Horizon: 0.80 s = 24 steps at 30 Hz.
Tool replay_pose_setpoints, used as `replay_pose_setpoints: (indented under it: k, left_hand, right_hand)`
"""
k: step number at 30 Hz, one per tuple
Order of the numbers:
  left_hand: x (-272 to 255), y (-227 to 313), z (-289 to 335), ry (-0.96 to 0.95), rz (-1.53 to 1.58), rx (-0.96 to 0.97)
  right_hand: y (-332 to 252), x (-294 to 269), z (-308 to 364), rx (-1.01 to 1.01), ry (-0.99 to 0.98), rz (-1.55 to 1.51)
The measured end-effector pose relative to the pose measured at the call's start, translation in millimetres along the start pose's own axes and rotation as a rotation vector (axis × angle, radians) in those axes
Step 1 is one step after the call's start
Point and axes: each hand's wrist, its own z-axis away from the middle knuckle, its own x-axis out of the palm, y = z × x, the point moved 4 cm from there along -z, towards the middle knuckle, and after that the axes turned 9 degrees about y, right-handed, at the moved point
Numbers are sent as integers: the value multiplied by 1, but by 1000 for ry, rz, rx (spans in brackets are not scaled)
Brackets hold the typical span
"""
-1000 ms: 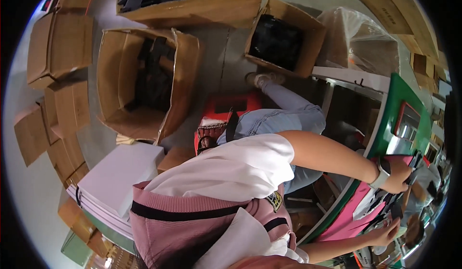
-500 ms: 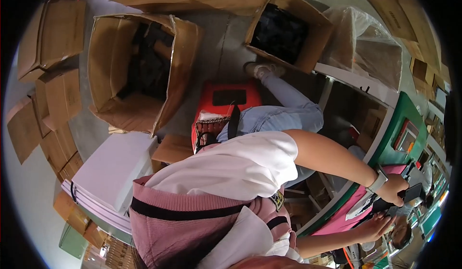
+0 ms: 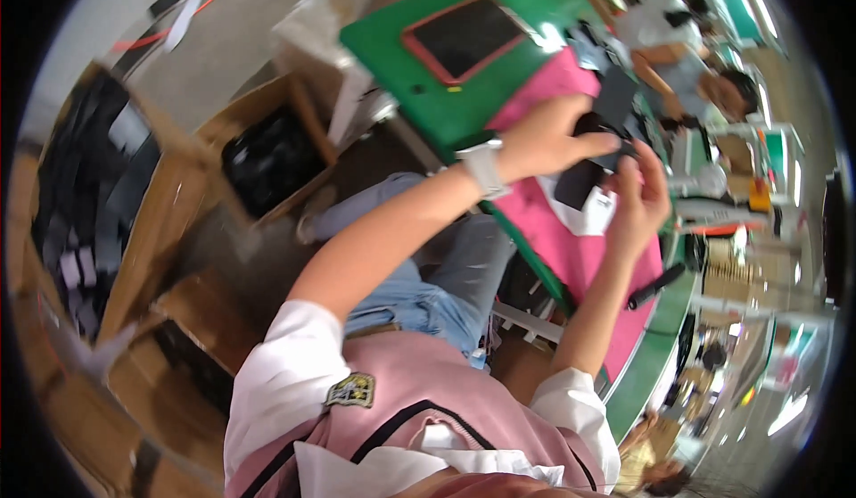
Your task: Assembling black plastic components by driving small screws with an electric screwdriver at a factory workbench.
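One small black piece point(image 3: 592, 124), pinched in my left hand point(image 3: 551, 138) above the pink mat point(image 3: 571, 253); my right hand point(image 3: 640, 197) bunched at its edge, grip too blurred to tell; probably light, bendy, slightly slick, best held by opposite edges

On the worktop point(image 3: 382, 48), the panel point(image 3: 468, 39) lies left of the mat point(image 3: 533, 213); the piece point(image 3: 610, 159) is between my left hand point(image 3: 562, 141) and right hand point(image 3: 640, 197). Left of the worktop stands the small box point(image 3: 314, 119), the big box point(image 3: 147, 230) farther left.
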Motion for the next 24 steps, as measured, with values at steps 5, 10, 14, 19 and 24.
replay_pose_setpoints:
  k: [5, 10, 14, 19, 24]
  left_hand:
    - [5, 4, -1, -27, 30, -38]
    - [6, 7, -1, -98, 73, -107]
    - [8, 13, 2, -147, 91, -186]
    - [9, 21, 7, -192, 105, -166]
    - [13, 21, 8, -205, 102, -182]
  right_hand:
    - [-4, 1, 6, 80, -26, -119]
    - [-6, -2, 4, 41, -26, -176]
    - [-13, -7, 5, 38, -31, -226]
    - [-7, -11, 6, 83, 6, -350]
    - [-11, -4, 12, 106, -2, -206]
